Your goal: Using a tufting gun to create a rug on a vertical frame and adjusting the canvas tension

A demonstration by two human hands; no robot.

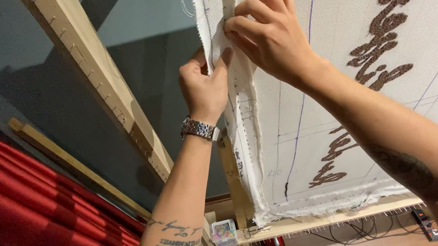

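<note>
Head view: my left hand (202, 87) and right hand (269, 31) both pinch the cloth edge (216, 34) shut; it seems soft, light, best held along its selvage by the wooden frame (100, 83).

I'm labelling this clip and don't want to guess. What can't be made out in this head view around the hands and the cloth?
- Cloth edge: the frame post behind it is covered by the fabric.
- Left hand: fingertips hidden behind the cloth fold.
- Right hand: what it pinches is masked by its own fingers.
- Brown stitched pattern: cut off by the top edge.
- Small box on the lower rail: contents too small to tell.
</note>
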